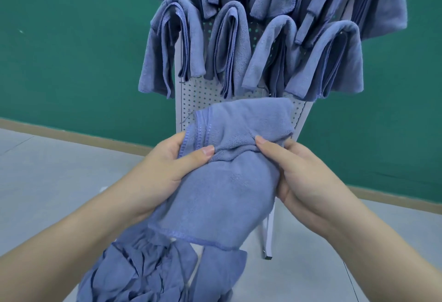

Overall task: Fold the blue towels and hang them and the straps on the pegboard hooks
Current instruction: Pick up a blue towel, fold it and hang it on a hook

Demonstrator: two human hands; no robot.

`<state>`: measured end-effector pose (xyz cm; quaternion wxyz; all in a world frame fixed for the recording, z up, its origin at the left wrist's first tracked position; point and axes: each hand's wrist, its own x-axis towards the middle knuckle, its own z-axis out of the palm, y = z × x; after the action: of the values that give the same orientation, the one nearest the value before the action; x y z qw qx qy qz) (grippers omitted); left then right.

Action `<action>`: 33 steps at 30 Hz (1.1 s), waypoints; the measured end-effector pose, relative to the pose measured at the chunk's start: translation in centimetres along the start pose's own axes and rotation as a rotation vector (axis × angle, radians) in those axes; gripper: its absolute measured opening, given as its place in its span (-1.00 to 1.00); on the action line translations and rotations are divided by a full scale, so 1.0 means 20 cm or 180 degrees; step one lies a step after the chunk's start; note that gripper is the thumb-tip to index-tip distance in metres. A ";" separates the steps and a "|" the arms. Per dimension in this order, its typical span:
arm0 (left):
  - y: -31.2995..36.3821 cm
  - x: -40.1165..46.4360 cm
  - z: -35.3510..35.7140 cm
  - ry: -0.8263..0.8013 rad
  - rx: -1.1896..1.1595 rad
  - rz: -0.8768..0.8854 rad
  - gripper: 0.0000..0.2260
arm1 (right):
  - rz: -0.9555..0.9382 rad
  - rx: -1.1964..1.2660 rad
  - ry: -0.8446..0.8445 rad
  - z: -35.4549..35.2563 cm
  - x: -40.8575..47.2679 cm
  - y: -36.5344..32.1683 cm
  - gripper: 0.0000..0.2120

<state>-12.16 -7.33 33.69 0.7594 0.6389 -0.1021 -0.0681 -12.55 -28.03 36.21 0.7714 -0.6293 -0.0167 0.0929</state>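
**Green wall, grey floor**

A flat, matte teal-green painted wall (71, 50) fills the back of the room on both sides of the view. Along its foot runs a narrow tan baseboard strip (71, 134), slanting across the picture from the left and showing again at the right edge. Below it lies a smooth pale grey floor (47, 170), crossed by thin dark seam lines. The light is soft and even, without hard shadows.
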 end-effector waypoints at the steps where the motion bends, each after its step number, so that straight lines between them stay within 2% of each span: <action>1: 0.00 0.00 0.00 0.0011 -0.0007 -0.0032 -0.70 | 0.0033 -0.0075 0.0048 0.00 0.00 0.00 -0.73; 5: 0.00 0.00 -0.01 0.0107 -0.0261 -0.0176 -0.71 | 0.0021 0.0097 0.0242 0.00 0.02 0.00 -0.79; 8: 0.00 0.01 -0.02 0.0118 -0.0512 -0.0343 -0.70 | -0.0006 0.0326 0.0119 0.01 0.03 0.01 -0.70; 13: 0.00 0.02 -0.04 -0.0049 -0.0869 -0.0622 -0.68 | -0.0087 0.0636 0.0009 0.02 0.04 0.01 -0.67; 21: 0.00 0.03 -0.06 0.0139 -0.0924 -0.0668 -0.72 | -0.0371 0.0327 -0.0049 0.00 0.04 0.04 -0.60; 23: -0.01 0.03 -0.06 0.0251 -0.0854 -0.0705 -0.67 | -0.0489 0.0024 -0.0093 0.00 0.04 0.05 -0.65; 25: -0.01 0.03 -0.05 0.0319 -0.0609 -0.0566 -0.69 | -0.0556 -0.0147 -0.0059 0.00 0.04 0.05 -0.68; 28: -0.02 0.03 -0.04 0.0417 -0.0164 -0.0039 -0.84 | -0.0580 -0.0048 0.0036 0.00 0.03 0.04 -0.53; 31: -0.03 0.03 -0.05 0.0393 0.0346 0.0461 -0.81 | -0.0543 -0.0123 0.0082 -0.01 0.04 0.05 -0.49; 33: -0.03 0.03 -0.06 0.0480 0.0592 0.0688 -0.76 | -0.0531 -0.0349 0.0053 -0.02 0.03 0.05 -0.58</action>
<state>-11.18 -6.42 32.97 0.7054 0.6950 -0.1188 0.0720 -11.96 -28.11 35.00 0.7409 -0.6678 -0.0677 0.0220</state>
